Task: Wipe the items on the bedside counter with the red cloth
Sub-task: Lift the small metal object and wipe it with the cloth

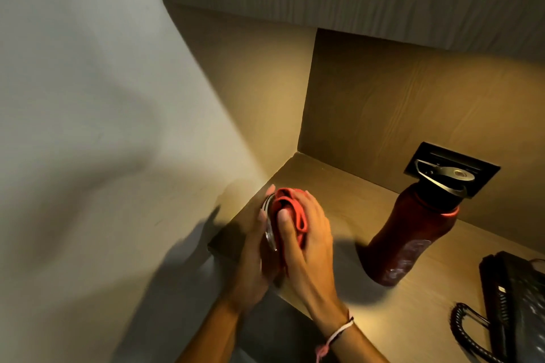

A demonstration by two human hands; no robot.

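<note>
My left hand (pixel 256 253) grips a small round item with a shiny metal rim (pixel 269 233), held just above the left end of the wooden bedside counter (pixel 333 186). Most of that item is hidden between my hands, so I cannot tell what it is. My right hand (pixel 306 240) presses the bunched red cloth (pixel 290 209) against the item's top and right side. A dark red water bottle (pixel 413 233) with a black cap and metal loop stands upright on the counter to the right, apart from both hands.
A black telephone (pixel 519 298) with a coiled cord (pixel 469 330) lies at the counter's right edge. A black socket plate (pixel 451 168) sits in the wooden back panel behind the bottle. A pale wall rises on the left, and a cabinet overhangs the counter.
</note>
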